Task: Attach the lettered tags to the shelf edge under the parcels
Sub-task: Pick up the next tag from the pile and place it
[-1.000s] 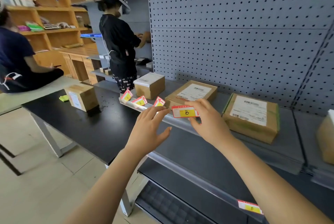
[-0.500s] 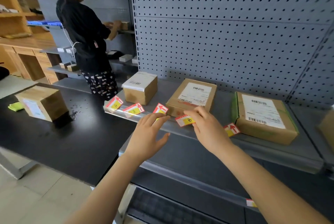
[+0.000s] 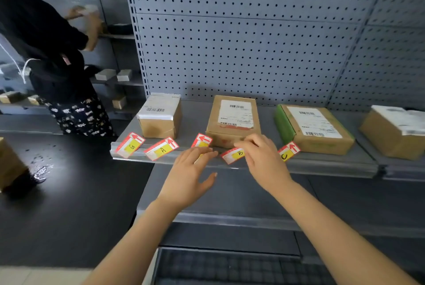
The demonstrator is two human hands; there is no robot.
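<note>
Tags in red, white and yellow lie along the shelf edge [image 3: 322,165], and each place below is given from the middle parcel [image 3: 233,121], a flat brown box with a white label on the grey shelf.

Just in front of that parcel, the B tag [image 3: 232,155] lies slanted on the edge. The right grip [image 3: 262,160] has it by its right end, fingers curled and pinching it, knuckles touching the parcel's front face.

In front and slightly left of the parcel, the left grip [image 3: 190,176] is spread with straight fingers and holds nothing. Its fingertips cover the lower half of a tag with a red arrow [image 3: 202,140], whose letter is hidden; I cannot tell whether they press on it.

Further left of the parcel lie the A tag [image 3: 161,148] and then the G tag [image 3: 130,145], both slanted, in front of a small taped parcel [image 3: 159,115].

To the right of the parcel, the C tag [image 3: 288,150] sits tilted before a green-edged parcel [image 3: 312,128]. Far left of the parcel stand a black desk [image 3: 69,192] and another person [image 3: 57,54].
</note>
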